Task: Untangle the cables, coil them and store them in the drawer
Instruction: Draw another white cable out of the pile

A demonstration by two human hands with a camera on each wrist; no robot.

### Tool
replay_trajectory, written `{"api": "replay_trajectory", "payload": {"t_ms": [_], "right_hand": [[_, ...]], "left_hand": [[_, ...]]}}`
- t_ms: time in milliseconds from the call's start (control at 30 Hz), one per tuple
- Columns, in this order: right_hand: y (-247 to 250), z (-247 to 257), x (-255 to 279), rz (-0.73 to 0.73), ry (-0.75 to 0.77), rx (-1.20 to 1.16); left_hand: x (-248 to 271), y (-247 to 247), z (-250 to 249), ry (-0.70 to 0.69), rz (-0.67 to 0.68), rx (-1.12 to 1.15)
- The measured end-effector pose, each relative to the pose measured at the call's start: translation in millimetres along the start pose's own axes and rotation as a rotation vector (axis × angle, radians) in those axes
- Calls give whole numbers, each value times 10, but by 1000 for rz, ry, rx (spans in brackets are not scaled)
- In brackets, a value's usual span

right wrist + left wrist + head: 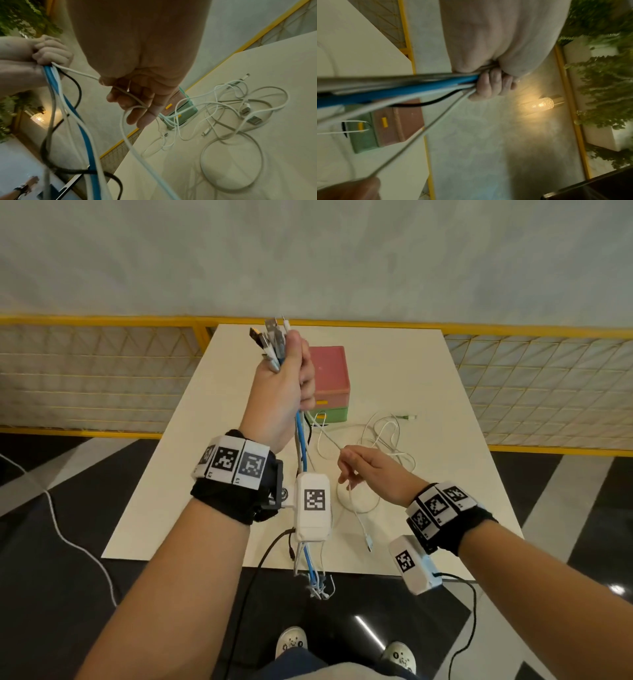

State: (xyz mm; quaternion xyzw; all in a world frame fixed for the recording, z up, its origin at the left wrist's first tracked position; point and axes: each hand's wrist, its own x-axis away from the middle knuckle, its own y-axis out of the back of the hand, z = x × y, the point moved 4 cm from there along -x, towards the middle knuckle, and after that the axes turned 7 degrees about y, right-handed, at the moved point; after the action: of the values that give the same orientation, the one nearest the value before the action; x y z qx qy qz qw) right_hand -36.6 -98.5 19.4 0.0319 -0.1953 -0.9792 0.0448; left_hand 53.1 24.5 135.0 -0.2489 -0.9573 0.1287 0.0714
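My left hand [284,392] is raised above the white table [428,392] and grips a cable bundle [301,440] of blue, white, grey and black leads. Their plugs [270,337] stick out above the fist and the tails hang past the table's near edge. The left wrist view shows the fingers [491,86] curled round the bundle [402,88]. Lower and to the right, my right hand [359,465] holds one white cable [137,152] across its curled fingers [137,102]. That cable runs up to the left fist [49,54]. A pink and green drawer box [330,378] stands behind the left hand.
More loose white cables [376,440] lie tangled on the table to the right of the box, with several plugs showing [245,109]. A yellow mesh railing [102,320] runs behind the table. A white cord [68,542] trails on the dark floor at left.
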Motion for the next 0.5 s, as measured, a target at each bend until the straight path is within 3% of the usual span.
{"api": "replay_trajectory", "payload": {"t_ms": [167,233,367,500], "right_hand": [[89,135,-50,-179,94,16],[109,105,-20,-127,99,82],[115,-160,-19,77,65,474],[341,-251,-73,3,-79,542]], "left_hand": [[12,-18,-99,11,39,-186],[2,23,-146,12,12,-160],[29,76,-342,-32,-31,53],[83,148,-574,-104,16,122]]}}
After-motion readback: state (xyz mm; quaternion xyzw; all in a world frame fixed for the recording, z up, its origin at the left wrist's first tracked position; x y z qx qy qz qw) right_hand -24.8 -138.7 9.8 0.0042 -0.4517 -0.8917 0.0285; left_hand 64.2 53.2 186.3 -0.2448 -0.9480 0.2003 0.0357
